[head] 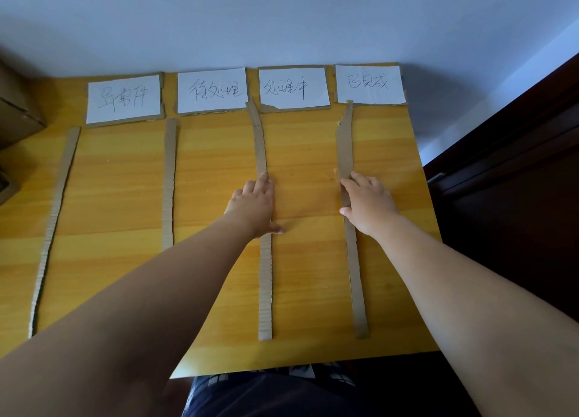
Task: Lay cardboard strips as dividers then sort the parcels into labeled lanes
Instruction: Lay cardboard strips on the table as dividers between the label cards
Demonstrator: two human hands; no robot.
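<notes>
**Both Hands Flat on the Two Right-Hand Dividers**

Four cardboard strips lay lengthwise on the yellow wooden table (119,197), running from the lower part of the frame up toward a row of four label cards along the table's far edge.

The first strip (53,222) sat at the far left of the frame, slanting slightly. The second strip (169,181) lay left of centre, its lower end hidden behind the left forearm. The third strip (265,291) ran up the middle, and the fourth strip (355,275) stood right of centre, with its ragged top touching the last card.

The left hand (253,203) rested palm down on the third strip near its midpoint, fingers straight and together, thumb spread out to the right. The right hand (369,203) lay on the fourth strip at about the same height, fingers extended across it and the thumb on the strip's left edge; neither hand was curled round anything.

Each card was white paper on cardboard with handwritten characters: the first label (123,98) at upper left, then the second label (211,89), the third label (293,86) and the fourth label (369,84).

Brown boxes (15,112) showed at the left edge and dark wooden furniture (517,166) filled the right side.
</notes>
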